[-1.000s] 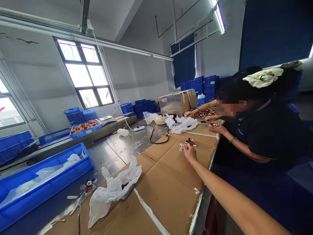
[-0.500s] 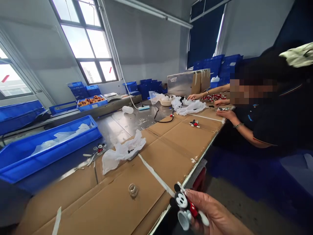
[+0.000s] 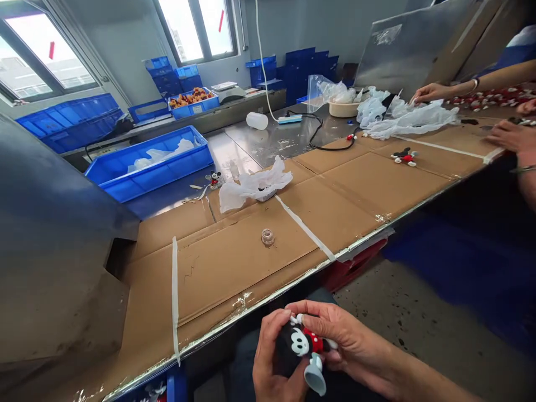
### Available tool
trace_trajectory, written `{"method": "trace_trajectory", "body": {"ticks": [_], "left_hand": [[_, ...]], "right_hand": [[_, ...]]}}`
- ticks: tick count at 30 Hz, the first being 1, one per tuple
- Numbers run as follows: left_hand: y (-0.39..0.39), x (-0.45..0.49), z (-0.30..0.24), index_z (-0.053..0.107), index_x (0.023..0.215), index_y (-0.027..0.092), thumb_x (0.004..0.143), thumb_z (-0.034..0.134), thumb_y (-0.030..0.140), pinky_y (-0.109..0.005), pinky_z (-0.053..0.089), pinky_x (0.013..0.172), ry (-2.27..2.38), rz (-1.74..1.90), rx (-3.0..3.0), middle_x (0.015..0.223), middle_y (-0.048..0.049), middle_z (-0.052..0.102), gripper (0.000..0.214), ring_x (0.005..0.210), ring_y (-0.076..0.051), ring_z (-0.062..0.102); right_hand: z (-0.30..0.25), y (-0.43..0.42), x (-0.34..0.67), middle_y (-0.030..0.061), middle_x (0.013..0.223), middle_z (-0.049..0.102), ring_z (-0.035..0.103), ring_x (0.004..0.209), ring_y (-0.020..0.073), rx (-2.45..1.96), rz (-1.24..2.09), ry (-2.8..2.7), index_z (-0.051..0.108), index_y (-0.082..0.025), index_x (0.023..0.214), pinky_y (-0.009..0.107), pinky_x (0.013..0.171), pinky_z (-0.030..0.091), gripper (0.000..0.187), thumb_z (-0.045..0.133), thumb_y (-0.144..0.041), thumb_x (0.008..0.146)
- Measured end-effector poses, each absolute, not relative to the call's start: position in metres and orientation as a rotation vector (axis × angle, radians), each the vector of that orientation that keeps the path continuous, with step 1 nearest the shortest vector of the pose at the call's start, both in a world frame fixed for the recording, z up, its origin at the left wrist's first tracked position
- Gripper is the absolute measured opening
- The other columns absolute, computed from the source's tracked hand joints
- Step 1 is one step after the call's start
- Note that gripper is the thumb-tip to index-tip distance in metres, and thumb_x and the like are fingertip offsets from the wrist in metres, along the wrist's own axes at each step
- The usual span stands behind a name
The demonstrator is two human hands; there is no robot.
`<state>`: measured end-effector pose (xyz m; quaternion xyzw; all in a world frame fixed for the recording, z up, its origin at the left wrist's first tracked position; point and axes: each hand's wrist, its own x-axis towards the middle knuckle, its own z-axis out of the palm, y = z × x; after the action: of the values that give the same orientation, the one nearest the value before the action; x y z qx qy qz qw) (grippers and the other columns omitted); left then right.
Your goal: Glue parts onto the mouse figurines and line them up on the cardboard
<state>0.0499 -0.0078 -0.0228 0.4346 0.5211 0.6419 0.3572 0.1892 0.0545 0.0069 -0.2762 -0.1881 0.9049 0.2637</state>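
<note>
Head view, clock positions from the middle of the view: the figurine (image 3: pixel 307 345), black, white and red, lies tilted between five and six o'clock, off the table's near edge, gripped by both hands. The left hand (image 3: pixel 270 360) curls its fingers and thumb around the head side; the right hand (image 3: pixel 345 335) pinches the body side between thumb and fingers. A grey cup-shaped part (image 3: pixel 315 377) projects from the figurine toward six o'clock. A small clear jar (image 3: pixel 267 238) stands on the cardboard (image 3: pixel 234 257) at six o'clock, close to centre. A second figurine (image 3: pixel 404 157) lies between two and three o'clock; a blue tray (image 3: pixel 125 190) sits between nine and ten. A co-worker's hand (image 3: pixel 433 92) is at two o'clock, beside white plastic bags (image 3: pixel 419 120).
</note>
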Motion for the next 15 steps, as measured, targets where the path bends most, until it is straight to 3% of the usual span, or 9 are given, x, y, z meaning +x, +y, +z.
{"method": "trace_trajectory", "body": {"ticks": [3,6,11,15], "left_hand": [[-0.015,0.047,-0.030,0.075,0.113,0.026,0.071,0.087,0.038,-0.037,0.055,0.101,1.388,1.671,1.108,0.110,-0.0075,0.077,0.046,0.110,-0.026,0.069],[-0.018,0.048,-0.031,0.076,0.110,0.027,0.073,0.085,0.041,-0.049,0.046,0.113,1.429,1.692,1.107,0.105,-0.0065,0.080,0.041,0.108,-0.028,0.072],[-0.009,0.050,-0.018,0.074,0.113,0.033,0.079,0.080,0.042,-0.041,0.044,0.115,1.381,1.773,1.196,0.103,0.0000,0.081,0.036,0.099,-0.019,0.075],[0.002,0.042,-0.009,0.073,0.093,0.033,0.081,0.077,0.044,-0.035,0.050,0.108,1.298,1.871,1.293,0.084,0.0037,0.079,0.017,0.090,-0.018,0.076]], "right_hand": [[0.004,0.054,0.186,0.0007,0.076,0.052,0.035,0.050,0.0018,-0.751,2.478,-0.531,0.069,-0.013,0.111,0.013,0.042,0.018,0.049,0.088,-0.046,0.080],[0.007,0.055,0.182,-0.0013,0.071,0.048,0.032,0.049,0.0015,-0.736,2.514,-0.524,0.070,-0.011,0.112,0.013,0.041,0.016,0.051,0.087,-0.048,0.081],[0.013,0.057,0.175,-0.0037,0.067,0.047,0.024,0.046,0.0006,-0.723,2.508,-0.548,0.073,-0.010,0.102,0.014,0.039,0.015,0.045,0.087,-0.047,0.081],[0.008,0.056,0.170,-0.0006,0.073,0.057,0.036,0.048,0.0025,-0.833,2.435,-0.631,0.070,-0.013,0.101,0.013,0.041,0.023,0.057,0.086,-0.061,0.075]]}}
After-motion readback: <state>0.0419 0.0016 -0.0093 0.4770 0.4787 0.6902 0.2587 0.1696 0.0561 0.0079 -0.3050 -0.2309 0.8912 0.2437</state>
